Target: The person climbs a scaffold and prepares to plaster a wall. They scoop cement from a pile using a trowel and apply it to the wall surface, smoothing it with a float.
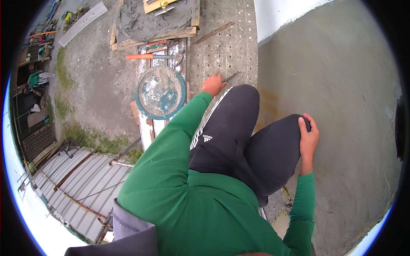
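My left hand (213,84) is down by the perforated metal plank (211,51), its fingers curled at the near end of a thin dark stick (232,76). To its left lie a round teal tub (183,91) caked with grey residue and a hammer with an orange handle (139,56). My right hand (308,136) rests open over my bent right knee, fingers slightly apart, beside a wet-looking grey cement surface (341,94). Beyond the tub, a wooden-framed board (153,44) holds grey mortar, with a yellow float (156,6) on it.
A longer wooden strip (213,32) lies on the plank. A white wall (282,10) borders the cement surface. Lower down at the left are gravel ground (98,85), corrugated sheeting (85,187) and a bicycle (70,145). A person in green (34,79) is at the far left.
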Available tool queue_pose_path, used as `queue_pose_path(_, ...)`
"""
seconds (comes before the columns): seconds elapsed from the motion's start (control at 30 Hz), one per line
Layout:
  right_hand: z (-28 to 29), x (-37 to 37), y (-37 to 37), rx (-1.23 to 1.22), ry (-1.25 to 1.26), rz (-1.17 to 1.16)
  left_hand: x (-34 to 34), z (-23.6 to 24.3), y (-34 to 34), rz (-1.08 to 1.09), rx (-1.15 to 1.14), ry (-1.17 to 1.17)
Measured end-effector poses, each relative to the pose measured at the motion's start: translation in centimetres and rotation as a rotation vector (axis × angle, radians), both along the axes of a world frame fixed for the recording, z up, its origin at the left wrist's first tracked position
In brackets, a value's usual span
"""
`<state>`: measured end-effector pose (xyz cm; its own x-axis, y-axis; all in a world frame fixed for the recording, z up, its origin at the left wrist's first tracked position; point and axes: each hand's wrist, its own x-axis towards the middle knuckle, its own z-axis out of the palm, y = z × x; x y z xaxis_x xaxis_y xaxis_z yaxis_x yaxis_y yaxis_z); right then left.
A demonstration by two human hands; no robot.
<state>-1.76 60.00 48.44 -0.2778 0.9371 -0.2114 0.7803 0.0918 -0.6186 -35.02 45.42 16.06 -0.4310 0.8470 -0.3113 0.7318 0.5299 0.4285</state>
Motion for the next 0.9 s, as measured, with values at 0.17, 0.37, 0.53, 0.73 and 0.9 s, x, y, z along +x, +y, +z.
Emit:
queue_pose_path(0.17,0.3,1.5,-1.5,0.047,0.003,-0.022,1.6,-4.1,2.8,-0.024,-0.099,-0.010)
queue_pose_path(0.37,0.1,1.3,-2.1,0.061,0.019,-0.011,-0.1,-3.8,1.5,-0.011,-0.031,-0.029)
queue_pose_path(0.53,0.0,1.8,-2.4,0.069,0.031,-0.038,-1.7,2.0,-2.5,0.474,0.308,-0.274)
queue_pose_path(0.73,0.1,0.9,-1.8,0.060,0.006,-0.008,-12.7,-0.6,-10.2,1.221,0.536,-0.174)
queue_pose_path(0.9,-0.1,2.5,-1.9,0.055,0.031,-0.026,-22.6,-1.6,-11.4,1.397,0.422,-0.237)
